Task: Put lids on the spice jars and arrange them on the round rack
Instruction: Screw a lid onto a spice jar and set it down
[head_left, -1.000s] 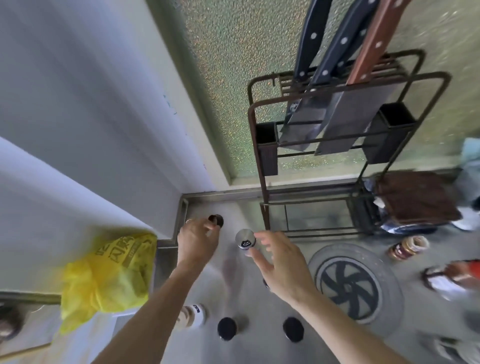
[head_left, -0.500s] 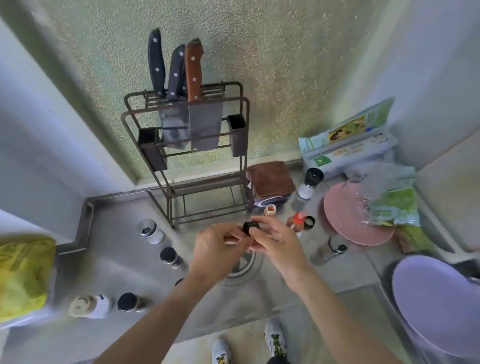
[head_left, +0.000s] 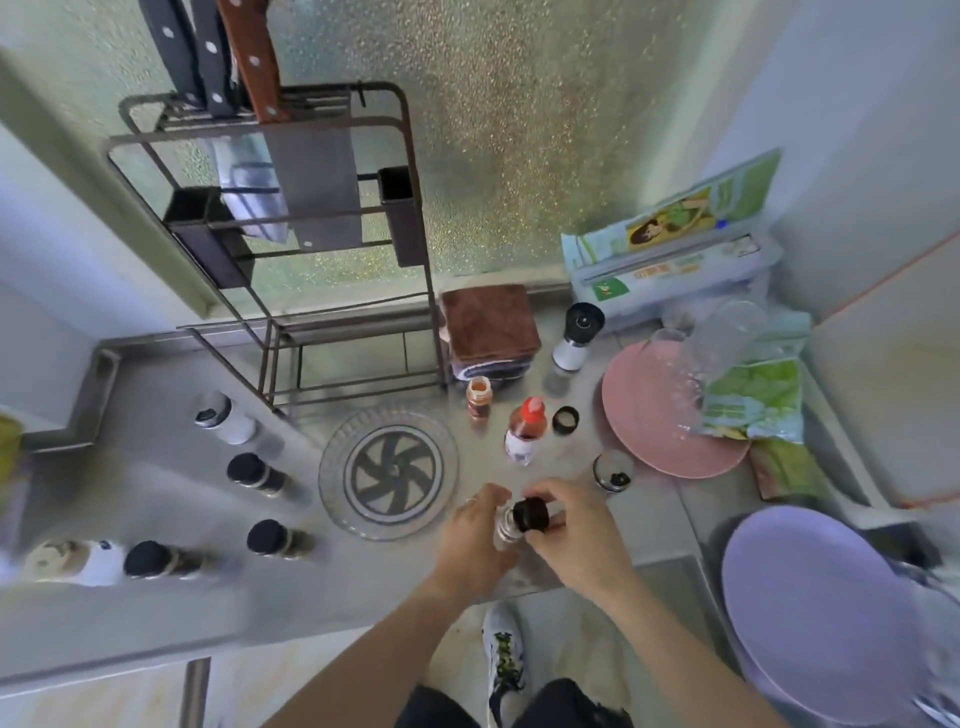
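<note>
A single head-worn wide-angle camera looks steeply down and forward from above the grey steel counter (head_left: 156, 613). It faces the far frosted pebbled window pane (head_left: 519, 156). The person's forearms enter from the near edge. The lens bends the edges; a white patterned sneaker (head_left: 506, 654) shows directly below.

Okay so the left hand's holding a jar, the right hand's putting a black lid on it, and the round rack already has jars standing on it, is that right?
Not quite. In the head view the round rack has no jars on it. The rest stands: the left hand holds the jar and the right hand sets the black lid on it.
</note>
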